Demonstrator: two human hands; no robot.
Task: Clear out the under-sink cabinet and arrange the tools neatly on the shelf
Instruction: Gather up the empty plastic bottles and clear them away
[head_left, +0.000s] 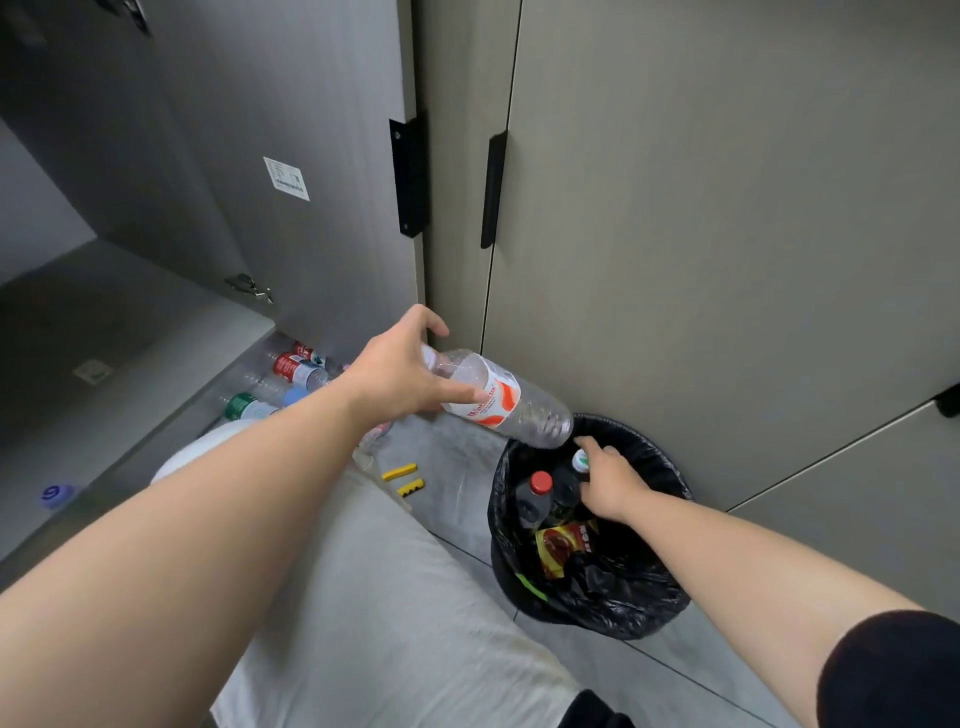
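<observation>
While the left arm stretches forward across the lap, the left hand (400, 371) is clamped around the neck end of a clear plastic bottle (501, 397), thumb on the near side and fingers curled over the top. That bottle lies tilted, its base pointing down and to the right, hanging just above the rim of a bin lined with a black bag (506, 462). It looks empty, with ribbed walls and a white label marked in orange-red.

The right hand (608, 480) reaches down into the bin from the right, fingers wrapped loosely about the top of a dark bottle with a white-and-green cap (580, 461) — whether it truly grips or only rests there I cannot tell. Beside it stands a bottle with a red cap (540, 483), and lower in the bag lie a red and yellow packet (563, 545) and crumpled black plastic.

To the left the cabinet door (291, 171) stands open, a white sticker on its inner face. Several plastic bottles (291, 374) lie on their sides at the cabinet's floor edge — red, green and blue labels among them. Two small yellow pieces (405, 478) rest on the grey tiled floor (457, 452) between the knee and the bin. Beige cabinet fronts with black handles fill the wall behind.
</observation>
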